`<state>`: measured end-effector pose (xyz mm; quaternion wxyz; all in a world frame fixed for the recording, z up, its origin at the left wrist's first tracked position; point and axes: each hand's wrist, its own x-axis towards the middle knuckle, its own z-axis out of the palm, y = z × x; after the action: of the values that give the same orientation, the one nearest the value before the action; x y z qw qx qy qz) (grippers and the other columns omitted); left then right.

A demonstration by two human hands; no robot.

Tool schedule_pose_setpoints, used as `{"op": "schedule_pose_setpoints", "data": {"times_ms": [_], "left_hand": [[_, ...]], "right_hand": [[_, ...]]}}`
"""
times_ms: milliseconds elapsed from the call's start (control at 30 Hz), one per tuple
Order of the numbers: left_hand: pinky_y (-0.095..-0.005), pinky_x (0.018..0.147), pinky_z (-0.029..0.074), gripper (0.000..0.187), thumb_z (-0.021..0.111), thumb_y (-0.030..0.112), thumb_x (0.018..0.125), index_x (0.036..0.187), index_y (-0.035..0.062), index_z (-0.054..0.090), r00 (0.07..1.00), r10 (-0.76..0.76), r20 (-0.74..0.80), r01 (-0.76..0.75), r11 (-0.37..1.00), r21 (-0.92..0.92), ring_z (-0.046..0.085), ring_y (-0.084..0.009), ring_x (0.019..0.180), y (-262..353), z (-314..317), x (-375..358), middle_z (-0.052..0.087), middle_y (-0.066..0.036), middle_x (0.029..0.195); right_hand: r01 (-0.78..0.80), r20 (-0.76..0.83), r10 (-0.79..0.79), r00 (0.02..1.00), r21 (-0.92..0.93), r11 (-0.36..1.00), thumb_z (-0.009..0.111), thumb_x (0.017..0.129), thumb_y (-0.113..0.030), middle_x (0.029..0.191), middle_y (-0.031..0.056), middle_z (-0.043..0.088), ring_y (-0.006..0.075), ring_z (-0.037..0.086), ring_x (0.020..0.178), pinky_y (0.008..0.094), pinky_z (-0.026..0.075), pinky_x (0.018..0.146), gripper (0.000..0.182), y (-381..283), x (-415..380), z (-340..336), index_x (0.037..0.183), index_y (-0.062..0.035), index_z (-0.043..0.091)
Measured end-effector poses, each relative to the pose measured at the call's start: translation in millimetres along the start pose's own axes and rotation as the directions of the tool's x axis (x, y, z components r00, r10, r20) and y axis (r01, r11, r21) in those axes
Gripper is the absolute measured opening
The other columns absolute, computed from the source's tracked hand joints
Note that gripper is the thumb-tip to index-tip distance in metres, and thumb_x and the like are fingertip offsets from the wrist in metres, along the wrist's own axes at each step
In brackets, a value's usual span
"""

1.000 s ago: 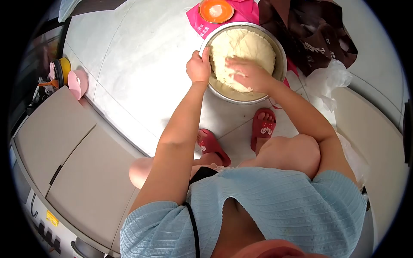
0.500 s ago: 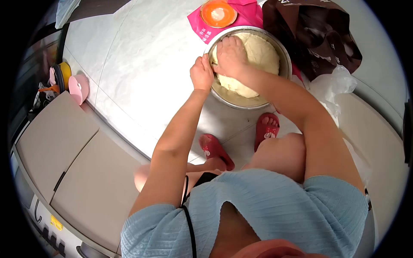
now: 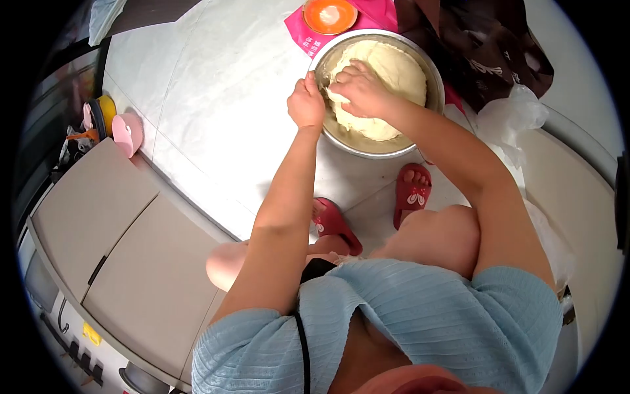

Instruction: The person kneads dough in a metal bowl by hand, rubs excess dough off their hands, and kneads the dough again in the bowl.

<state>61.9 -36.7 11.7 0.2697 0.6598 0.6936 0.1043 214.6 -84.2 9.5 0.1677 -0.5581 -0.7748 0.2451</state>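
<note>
- Floor (image 3: 216, 98) under the metal bowl (image 3: 374, 156), which could skid if the pushing beats the steadying grip!
- Dough (image 3: 396, 73) sits inside the bowl; it might cling and tear at the bowl's left side if it's tacky.
- Right arm (image 3: 469, 161) bends, crossing the bowl's near-right rim; left arm (image 3: 282, 203) stretches towards its left rim.
- Right hand (image 3: 362, 94) presses in, fingers curled; left hand (image 3: 306, 106) clasps the rim, fingers partly hidden.

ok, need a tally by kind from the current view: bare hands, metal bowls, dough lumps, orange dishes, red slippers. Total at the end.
Hands: 2 (left hand, right hand)
Metal bowl: 1
Dough lump: 1
Orange dish: 1
Red slippers: 2 (left slipper, right slipper)
Total: 7
</note>
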Motion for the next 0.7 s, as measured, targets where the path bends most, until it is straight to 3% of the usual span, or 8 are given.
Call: {"op": "schedule_pose_setpoints", "data": {"times_ms": [67, 167, 267, 333, 367, 433, 567, 700], "left_hand": [[-0.0464, 0.067, 0.048, 0.050, 0.043, 0.045, 0.098, 0.084, 0.0029, 0.066, 0.999, -0.039, 0.018, 0.039, 0.999, -0.003, 0.062, -0.0399, 0.072, 2, -2, 1, 0.066, -0.021, 0.076], [-0.0475, 0.063, 0.047, 0.050, 0.043, 0.047, 0.097, 0.077, 0.0049, 0.062, 1.000, -0.022, 0.005, 0.023, 0.999, -0.030, 0.061, -0.0397, 0.068, -1, 1, -1, 0.065, -0.019, 0.071], [-0.0486, 0.060, 0.047, 0.051, 0.043, 0.048, 0.097, 0.070, 0.0064, 0.059, 1.000, 0.007, -0.024, -0.008, 0.999, -0.045, 0.061, -0.0395, 0.064, -5, 3, 1, 0.063, -0.017, 0.065], [-0.0486, 0.059, 0.047, 0.051, 0.043, 0.047, 0.097, 0.070, 0.0064, 0.058, 1.000, 0.012, -0.019, -0.013, 0.999, -0.037, 0.060, -0.0393, 0.064, -7, 3, 0, 0.063, -0.017, 0.065], [-0.0486, 0.059, 0.047, 0.051, 0.044, 0.047, 0.097, 0.070, 0.0064, 0.058, 0.999, 0.025, -0.025, -0.026, 0.999, -0.029, 0.060, -0.0394, 0.064, -7, 4, 1, 0.063, -0.017, 0.065], [-0.0487, 0.059, 0.047, 0.050, 0.044, 0.046, 0.097, 0.070, 0.0063, 0.058, 0.999, 0.033, -0.027, -0.033, 0.999, -0.017, 0.060, -0.0395, 0.064, -8, 1, 0, 0.063, -0.017, 0.065], [-0.0490, 0.058, 0.047, 0.048, 0.045, 0.044, 0.097, 0.071, 0.0051, 0.058, 0.999, 0.037, 0.005, -0.036, 0.998, -0.041, 0.060, -0.0407, 0.063, -8, 6, 5, 0.063, -0.019, 0.066], [-0.0492, 0.058, 0.047, 0.046, 0.046, 0.042, 0.097, 0.073, 0.0039, 0.059, 0.999, 0.030, 0.023, -0.029, 0.999, -0.024, 0.060, -0.0415, 0.062, -10, 6, 5, 0.063, -0.020, 0.066]], "right_hand": [[-0.003, 0.051, 0.001, 0.999, 0.040, 0.999, 0.073, 0.070, -0.020, 0.106, 0.0060, 0.059, 0.0216, 0.052, 0.111, 0.0459, 0.025, 0.111, 0.036, -4, -23, -22, 0.104, -0.0116, 0.065], [-0.029, -0.033, 0.031, 0.999, 0.061, 0.998, 0.074, 0.068, -0.018, 0.101, 0.0059, 0.058, 0.0242, 0.051, 0.110, 0.0472, 0.024, 0.111, 0.038, -19, -58, -50, 0.104, -0.0094, 0.063], [-0.181, -0.131, 0.166, 0.977, -0.109, 0.977, 0.073, 0.070, -0.022, 0.104, 0.0067, 0.059, 0.0247, 0.054, 0.109, 0.0406, 0.036, 0.103, 0.032, -34, -68, -61, 0.099, -0.0094, 0.065], [-0.410, 0.155, 0.464, 0.872, -0.287, 0.866, 0.070, 0.072, -0.020, 0.103, 0.0063, 0.062, 0.0243, 0.063, 0.095, 0.0372, 0.048, 0.086, 0.028, -34, -57, -54, 0.096, -0.0073, 0.067], [-0.414, 0.152, 0.468, 0.871, -0.290, 0.863, 0.070, 0.072, -0.020, 0.103, 0.0063, 0.062, 0.0243, 0.063, 0.095, 0.0372, 0.048, 0.086, 0.028, -28, -54, -50, 0.096, -0.0073, 0.067], [-0.509, 0.253, 0.594, 0.764, -0.329, 0.795, 0.067, 0.076, -0.017, 0.096, 0.0067, 0.067, 0.0244, 0.067, 0.080, 0.0348, 0.053, 0.068, 0.021, -18, -50, -36, 0.094, -0.0069, 0.070], [-0.396, 0.340, 0.539, 0.771, -0.407, 0.823, 0.065, 0.078, -0.013, 0.088, 0.0077, 0.069, 0.0234, 0.068, 0.076, 0.0345, 0.053, 0.060, 0.015, 10, -28, 5, 0.089, -0.0082, 0.072], [-0.351, 0.500, 0.526, 0.688, -0.406, 0.844, 0.066, 0.075, -0.016, 0.085, 0.0081, 0.070, 0.0208, 0.069, 0.077, 0.0342, 0.053, 0.060, 0.013, 13, 9, 6, 0.084, -0.0101, 0.073]]}}
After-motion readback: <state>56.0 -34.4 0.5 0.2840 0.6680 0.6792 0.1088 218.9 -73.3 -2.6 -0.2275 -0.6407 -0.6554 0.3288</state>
